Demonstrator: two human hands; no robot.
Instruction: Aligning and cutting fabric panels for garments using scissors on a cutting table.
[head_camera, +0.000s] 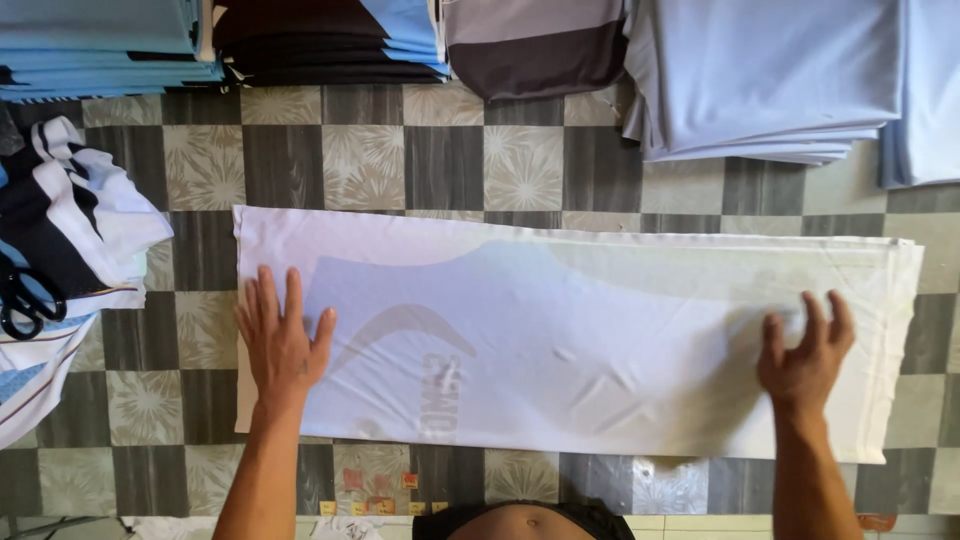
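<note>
I see the long white fabric panel spread on the checkered floor beneath both palms. My left hand and right hand lie flat, fingers spread, gripping nothing. Black scissors sit left of my left hand.

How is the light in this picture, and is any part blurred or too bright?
Head view: soft, even daylight; the white cloth looks washed out near its right end, with pale glare by the right hand; the left hand casts only a faint shadow; the hands and the checkered floor are fairly sharp, while the folded stacks at the top edge look a little soft.
</note>
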